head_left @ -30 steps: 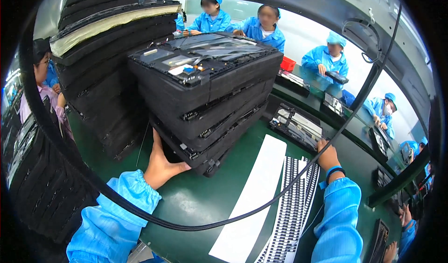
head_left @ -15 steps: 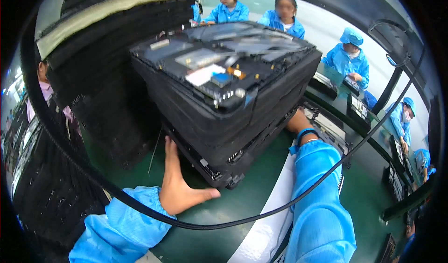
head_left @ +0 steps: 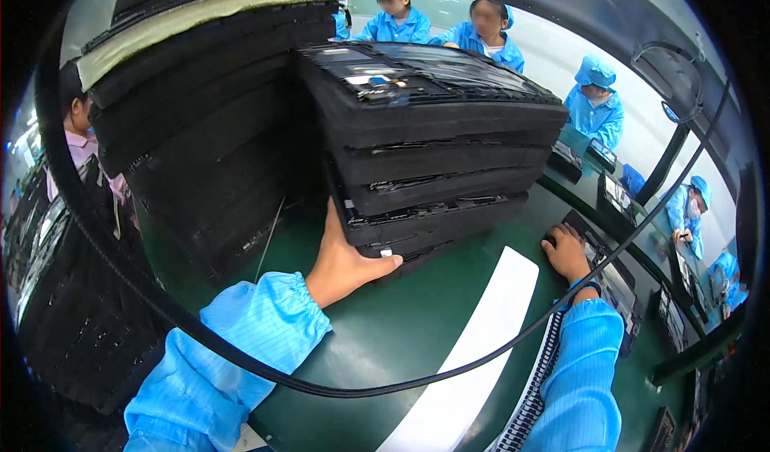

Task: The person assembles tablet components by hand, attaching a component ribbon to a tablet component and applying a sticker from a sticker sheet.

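The left hand (head_left: 345,261), spread wide, seems to steady the black stack (head_left: 437,159); shifting it calls for the loosely curled right hand (head_left: 568,255), hold unclear, beside a tray (head_left: 619,290) near the surface (head_left: 377,340)'s right edge.

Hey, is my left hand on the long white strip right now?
No, the left hand is at the lower corner of the middle black tray stack, left of the white strip.

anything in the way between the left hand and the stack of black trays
Nothing visible: the left hand is at the lower near corner of the stack of black trays. The black cable loops nearer the camera, not between them.
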`<action>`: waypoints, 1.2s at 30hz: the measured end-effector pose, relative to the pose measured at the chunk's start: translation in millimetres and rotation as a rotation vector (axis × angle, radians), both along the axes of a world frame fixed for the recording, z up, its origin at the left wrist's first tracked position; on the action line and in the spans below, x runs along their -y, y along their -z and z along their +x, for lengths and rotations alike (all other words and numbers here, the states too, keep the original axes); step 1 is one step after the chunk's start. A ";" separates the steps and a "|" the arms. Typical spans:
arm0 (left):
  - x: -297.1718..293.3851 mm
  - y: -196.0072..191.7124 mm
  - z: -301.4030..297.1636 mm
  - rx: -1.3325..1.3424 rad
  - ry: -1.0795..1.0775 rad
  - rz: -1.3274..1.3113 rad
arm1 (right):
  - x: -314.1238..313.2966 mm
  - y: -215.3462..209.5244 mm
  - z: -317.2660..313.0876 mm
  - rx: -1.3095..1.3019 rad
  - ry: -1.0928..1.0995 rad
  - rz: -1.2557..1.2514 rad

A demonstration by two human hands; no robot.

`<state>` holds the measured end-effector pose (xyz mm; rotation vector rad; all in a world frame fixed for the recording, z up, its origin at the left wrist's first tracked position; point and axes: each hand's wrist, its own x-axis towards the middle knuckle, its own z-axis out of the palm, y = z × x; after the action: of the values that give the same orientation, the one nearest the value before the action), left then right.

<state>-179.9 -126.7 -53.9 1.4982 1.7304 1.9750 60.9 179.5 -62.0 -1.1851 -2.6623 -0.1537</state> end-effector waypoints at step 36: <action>-231.0 -36.4 -159.8 0.325 0.289 0.343 | -2.9 10.7 -89.9 -0.040 0.041 -0.123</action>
<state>-339.7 104.3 -17.4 1.3243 1.0272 2.2732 -29.0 182.3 -72.7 -1.2654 -2.6471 0.0276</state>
